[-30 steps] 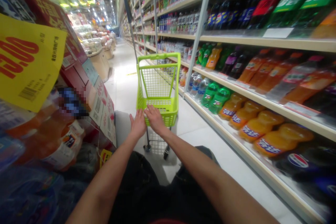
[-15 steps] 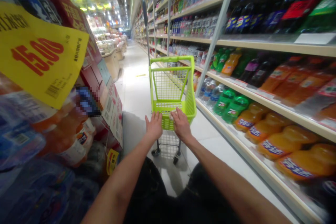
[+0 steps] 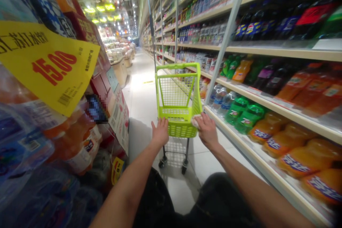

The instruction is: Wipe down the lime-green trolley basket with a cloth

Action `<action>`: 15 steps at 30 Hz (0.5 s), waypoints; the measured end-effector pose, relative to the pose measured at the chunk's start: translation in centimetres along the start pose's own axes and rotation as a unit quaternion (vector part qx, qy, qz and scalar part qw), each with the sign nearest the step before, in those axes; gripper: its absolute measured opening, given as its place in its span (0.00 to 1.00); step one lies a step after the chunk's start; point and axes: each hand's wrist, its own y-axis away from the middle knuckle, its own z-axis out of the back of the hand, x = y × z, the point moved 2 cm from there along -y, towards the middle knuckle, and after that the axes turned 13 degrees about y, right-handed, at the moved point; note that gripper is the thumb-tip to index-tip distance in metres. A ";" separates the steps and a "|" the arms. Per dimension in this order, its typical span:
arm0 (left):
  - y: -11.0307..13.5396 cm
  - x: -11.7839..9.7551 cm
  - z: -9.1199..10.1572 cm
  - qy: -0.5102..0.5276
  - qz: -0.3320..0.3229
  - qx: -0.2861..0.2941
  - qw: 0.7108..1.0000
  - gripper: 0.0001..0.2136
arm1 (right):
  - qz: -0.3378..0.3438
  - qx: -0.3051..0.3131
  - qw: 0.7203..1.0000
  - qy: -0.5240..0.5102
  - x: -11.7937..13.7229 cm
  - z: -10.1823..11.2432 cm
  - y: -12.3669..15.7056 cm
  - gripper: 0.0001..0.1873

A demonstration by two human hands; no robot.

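Note:
A small lime-green shopping cart (image 3: 178, 112) with an empty mesh basket stands in the aisle in front of me. My left hand (image 3: 160, 132) lies against the basket's near left corner, fingers stretched up flat on the wall and thumb out. My right hand (image 3: 207, 131) is closed at the near right corner and presses a small white wad (image 3: 196, 120), cloth or paper, onto the rim. My dark trousers (image 3: 221, 199) show at the bottom of the view.
Long drink shelves (image 3: 267, 108) run along the right with green, orange and dark bottles. On the left stands a stacked bottle display (image 3: 53, 142) with a yellow 15.00 price sign (image 3: 50, 67). The white floor (image 3: 143, 89) stretches ahead, with food counters (image 3: 120, 67) far left.
My right hand with the white wad has slid from the middle of the basket's near rim to its right corner. The cart sits a little further right in the view.

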 end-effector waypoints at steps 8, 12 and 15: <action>0.0 0.0 0.4 -0.025 0.015 0.007 1.000 0.32 | 0.058 0.041 0.993 -0.094 8.1 -1.0 -1.6 0.24; 0.1 0.3 0.4 -0.051 0.008 0.015 0.999 0.34 | 0.066 0.044 0.994 -0.074 6.4 -0.8 -1.4 0.25; 0.1 0.6 0.2 -0.067 0.020 0.021 0.997 0.35 | 0.011 0.014 1.000 -0.024 2.8 -0.4 -0.7 0.24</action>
